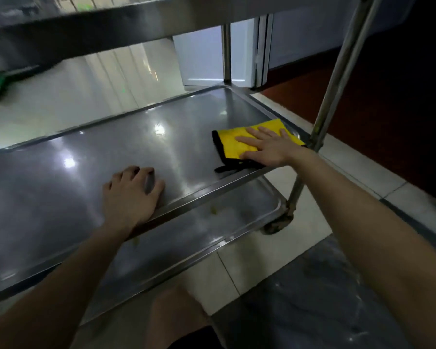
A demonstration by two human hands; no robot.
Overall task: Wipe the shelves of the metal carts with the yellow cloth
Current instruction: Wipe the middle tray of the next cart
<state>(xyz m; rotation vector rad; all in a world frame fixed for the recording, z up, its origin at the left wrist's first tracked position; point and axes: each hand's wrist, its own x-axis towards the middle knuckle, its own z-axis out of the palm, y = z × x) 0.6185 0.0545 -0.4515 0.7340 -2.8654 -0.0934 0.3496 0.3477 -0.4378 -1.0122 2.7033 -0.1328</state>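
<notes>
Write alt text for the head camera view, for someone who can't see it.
A person's right hand presses a yellow cloth flat on the right end of a metal cart's middle shelf. The left hand rests near the shelf's front edge. A lower shelf shows beneath.

i'm in what looks like a canteen or service area: a stainless steel cart [212, 190] with 3 stacked shelves on a castor [278, 222], glossy pale floor tiles [249, 273], and an aluminium-framed door [202, 59] behind.
</notes>
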